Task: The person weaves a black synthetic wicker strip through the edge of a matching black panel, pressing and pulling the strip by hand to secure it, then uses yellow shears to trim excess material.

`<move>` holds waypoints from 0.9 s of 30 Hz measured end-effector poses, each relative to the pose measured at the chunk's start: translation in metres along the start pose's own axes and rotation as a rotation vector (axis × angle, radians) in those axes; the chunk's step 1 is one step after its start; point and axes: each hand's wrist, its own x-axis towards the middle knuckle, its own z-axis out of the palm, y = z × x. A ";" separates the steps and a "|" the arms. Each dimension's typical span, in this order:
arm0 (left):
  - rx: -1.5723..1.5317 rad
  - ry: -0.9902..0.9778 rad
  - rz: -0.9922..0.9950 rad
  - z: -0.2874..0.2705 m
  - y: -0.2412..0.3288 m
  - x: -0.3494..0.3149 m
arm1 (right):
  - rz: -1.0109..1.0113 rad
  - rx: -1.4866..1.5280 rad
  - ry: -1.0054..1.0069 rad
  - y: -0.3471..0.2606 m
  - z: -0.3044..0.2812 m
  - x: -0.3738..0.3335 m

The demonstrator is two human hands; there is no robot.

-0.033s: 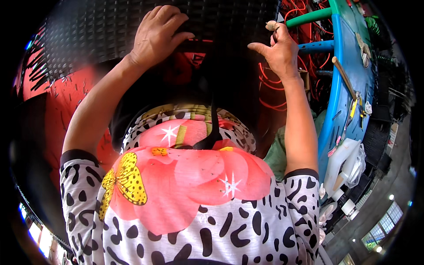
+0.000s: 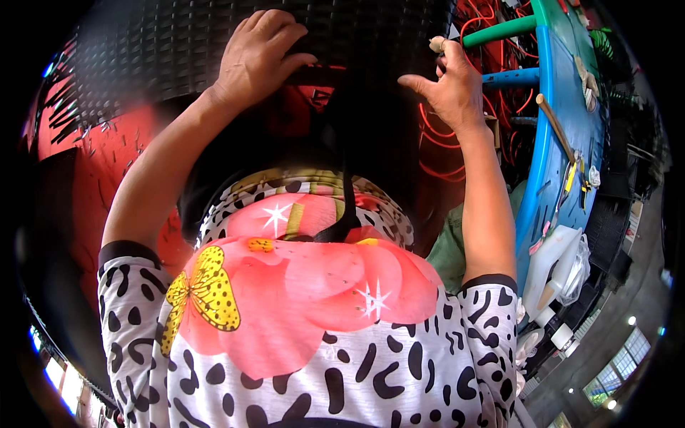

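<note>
A large black woven wicker piece [image 2: 214, 43] fills the top of the view, held up close in front of me. My left hand [image 2: 260, 53] grips its lower edge with the fingers curled over the weave. My right hand [image 2: 446, 85] is at the piece's right edge, thumb stretched left and fingers curled, one fingertip wrapped in pale tape. What it pinches is hidden in the dark. A black flat strip [image 2: 346, 207] hangs from the weave down to my patterned shirt.
A blue table [image 2: 546, 164] stands on the right with a wooden stick [image 2: 556, 128] and small tools on it, green and blue legs beside it. Red cords [image 2: 442, 143] hang behind my right hand. White plastic containers [image 2: 556, 264] sit lower right. A red surface [image 2: 93, 185] is on the left.
</note>
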 end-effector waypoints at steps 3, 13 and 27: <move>-0.007 -0.016 -0.009 -0.002 -0.001 -0.001 | -0.167 -0.186 -0.001 -0.011 -0.002 -0.001; -0.040 -0.036 0.060 -0.005 -0.003 -0.002 | -0.057 -0.110 0.038 -0.008 0.007 0.002; -0.039 0.013 0.017 0.002 -0.008 -0.006 | 0.379 0.814 -0.066 0.005 -0.021 -0.007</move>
